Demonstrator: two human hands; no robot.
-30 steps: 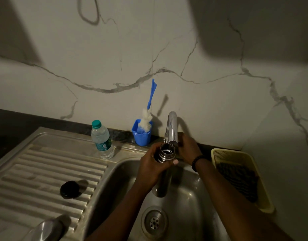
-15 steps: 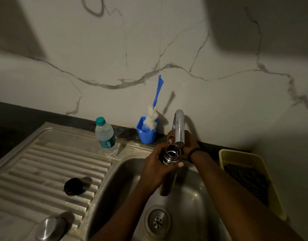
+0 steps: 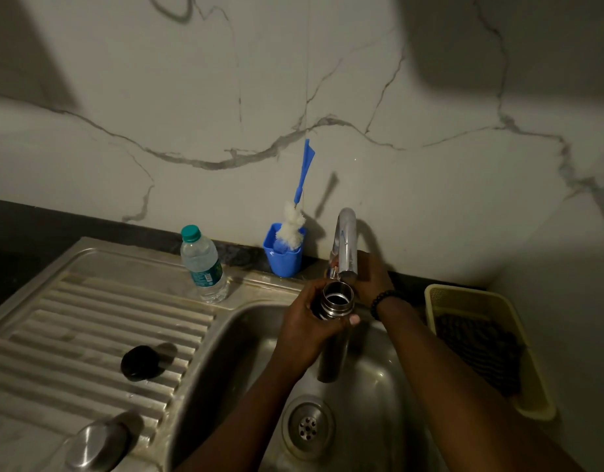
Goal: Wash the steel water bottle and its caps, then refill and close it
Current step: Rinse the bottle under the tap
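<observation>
My left hand grips the neck of the steel water bottle, which stands upright over the sink basin with its open mouth right under the tap spout. My right hand reaches behind the spout, at the tap's base; what its fingers hold is hidden. A black inner cap lies on the ribbed drainboard. A round steel outer cap sits at the drainboard's near edge. No water stream shows.
A clear plastic bottle with a green cap stands at the drainboard's back. A blue cup holds a blue-handled bottle brush. A yellow basket with a dark cloth sits right of the sink. The drain lies below the bottle.
The view has shifted slightly to the left. The bottle's mouth has stayed under the spout, and my right hand has kept its place behind the tap.
</observation>
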